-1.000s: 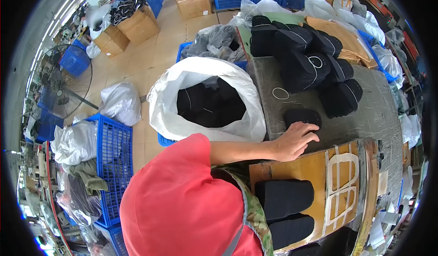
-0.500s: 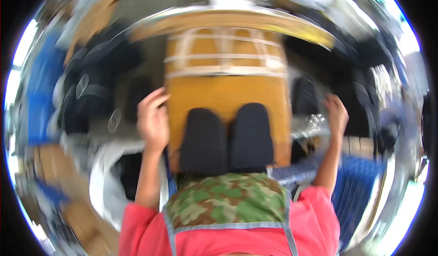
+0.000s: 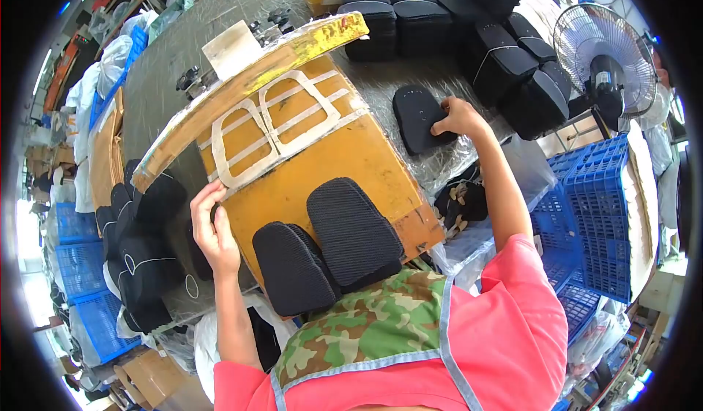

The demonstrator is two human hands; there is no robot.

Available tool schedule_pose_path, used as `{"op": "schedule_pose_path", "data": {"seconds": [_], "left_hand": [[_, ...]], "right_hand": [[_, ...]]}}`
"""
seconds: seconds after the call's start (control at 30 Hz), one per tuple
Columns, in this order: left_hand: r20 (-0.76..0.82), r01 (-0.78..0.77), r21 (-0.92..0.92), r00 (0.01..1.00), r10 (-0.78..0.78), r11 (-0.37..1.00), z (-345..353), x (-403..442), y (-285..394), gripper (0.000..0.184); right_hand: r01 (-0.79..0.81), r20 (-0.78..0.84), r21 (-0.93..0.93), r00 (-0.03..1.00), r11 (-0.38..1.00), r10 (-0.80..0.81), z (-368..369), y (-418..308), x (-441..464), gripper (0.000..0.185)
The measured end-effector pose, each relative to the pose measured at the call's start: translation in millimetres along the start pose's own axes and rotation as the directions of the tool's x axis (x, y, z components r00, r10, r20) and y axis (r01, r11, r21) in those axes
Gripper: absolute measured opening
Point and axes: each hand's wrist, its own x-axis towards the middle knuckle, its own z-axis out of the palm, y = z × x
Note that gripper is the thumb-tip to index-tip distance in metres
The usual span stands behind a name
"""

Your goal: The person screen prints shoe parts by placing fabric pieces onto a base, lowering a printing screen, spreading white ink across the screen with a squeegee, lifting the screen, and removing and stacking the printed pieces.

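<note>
"Which step is this?"

"Taking up the black pad (image 3: 416, 124), by the look of it. It lies on the desk (image 3: 165, 100), right of the board (image 3: 344, 163); the right hand (image 3: 461, 118) is at its edge."

"Grip?"

"Thumb and fingers part-spread; can't tell if they've closed. The left hand (image 3: 214, 239) is loosely open, with nothing seen in it. I'd say the next move wants a sure pinch."

"Unclear?"

"Whether that pad is stacked, and the board's near edge, behind two others (image 3: 355, 228) and the apron (image 3: 366, 330)."
</note>
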Motion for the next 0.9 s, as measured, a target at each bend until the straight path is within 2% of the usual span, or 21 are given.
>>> {"op": "schedule_pose_path", "data": {"seconds": [0.1,0.13,0.2,0.23,0.27,0.3,0.37,0.4,0.43,0.47,0.5,0.57,0.6,0.63,0.67,0.77,0.83,0.9], "left_hand": [[0.072,-0.029,-0.053,0.997,0.033,0.998,14,19,14,0.025],[0.115,-0.028,-0.067,0.993,0.036,0.997,19,25,19,0.025],[0.201,-0.035,-0.112,0.978,0.057,0.993,31,38,31,0.025],[0.269,-0.107,-0.096,0.954,0.130,0.990,35,46,39,0.026],[0.311,-0.114,-0.117,0.939,0.145,0.987,42,53,43,0.027],[0.352,-0.120,-0.138,0.922,0.162,0.983,49,58,49,0.028],[0.461,-0.147,-0.199,0.858,0.225,0.969,61,71,65,0.028],[0.509,-0.159,-0.234,0.821,0.260,0.959,67,77,73,0.029],[0.524,-0.215,-0.239,0.793,0.312,0.947,75,82,80,0.029],[0.539,-0.270,-0.243,0.761,0.361,0.932,83,87,87,0.030],[0.554,-0.324,-0.246,0.726,0.406,0.914,91,91,95,0.031],[0.584,-0.364,-0.265,0.676,0.449,0.893,105,97,109,0.035],[0.585,-0.391,-0.274,0.657,0.475,0.879,113,99,115,0.035],[0.586,-0.417,-0.282,0.638,0.499,0.864,120,100,120,0.036],[0.570,-0.460,-0.301,0.616,0.545,0.835,127,101,123,0.038],[0.581,-0.484,-0.259,0.613,0.535,0.836,138,100,132,0.043],[0.588,-0.553,-0.199,0.593,0.550,0.809,142,100,133,0.054],[0.599,-0.596,-0.136,0.587,0.545,0.791,142,99,136,0.060]], "right_hand": [[-0.030,0.152,0.062,0.988,0.998,0.020,-5,-4,4,0.079],[0.011,0.131,0.137,0.991,0.990,-0.029,5,8,9,0.069],[-0.007,0.095,0.300,0.995,0.954,-0.023,8,11,3,0.062],[-0.012,0.080,0.377,0.997,0.926,-0.020,10,12,-3,0.058],[-0.036,-0.022,0.398,0.999,0.917,0.049,9,5,-13,0.047],[-0.027,-0.032,0.550,0.998,0.835,0.053,13,8,-17,0.044],[0.002,-0.056,0.801,0.996,0.599,0.071,18,20,-22,0.040],[-0.049,0.006,0.908,0.995,0.416,0.103,13,10,-37,0.037],[-0.102,0.089,0.965,0.994,0.241,0.064,23,24,-35,0.037],[-0.103,0.105,0.994,0.994,-0.042,0.044,25,10,-46,0.036],[-0.103,0.114,0.941,0.993,-0.323,0.017,28,-6,-59,0.036],[-0.172,0.046,0.851,0.966,-0.496,-0.256,49,0,-62,0.036],[-0.229,0.000,0.820,0.917,-0.525,-0.400,55,-3,-64,0.039],[-0.236,0.083,0.824,0.949,-0.515,-0.303,62,-8,-67,0.041],[-0.242,0.069,0.829,0.939,-0.504,-0.336,66,-14,-70,0.043],[-0.276,0.060,0.836,0.905,-0.474,-0.421,76,-23,-73,0.045],[-0.320,0.071,0.823,0.878,-0.470,-0.474,80,-27,-77,0.044],[-0.322,0.077,0.824,0.879,-0.466,-0.470,81,-32,-79,0.042]]}}
